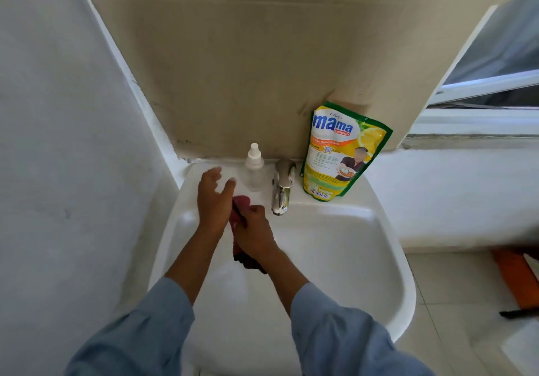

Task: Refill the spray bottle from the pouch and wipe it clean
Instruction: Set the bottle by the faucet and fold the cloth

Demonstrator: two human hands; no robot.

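Note:
A small clear spray bottle [254, 168] with a white nozzle stands upright on the back ledge of the white sink [364, 259], left of the tap. The yellow and green refill pouch [341, 154] leans upright against the wall, right of the tap. My right hand [253, 234] is closed on a dark red cloth [239, 214] over the basin. My left hand [214, 197] hovers just left of the bottle with its fingers spread, holding nothing and a little short of touching the bottle.
A chrome tap [281, 190] stands between bottle and pouch. A white wall [73, 142] runs close along the left. A window frame [481, 90] is at the right, and an orange object [516, 276] lies on the tiled floor.

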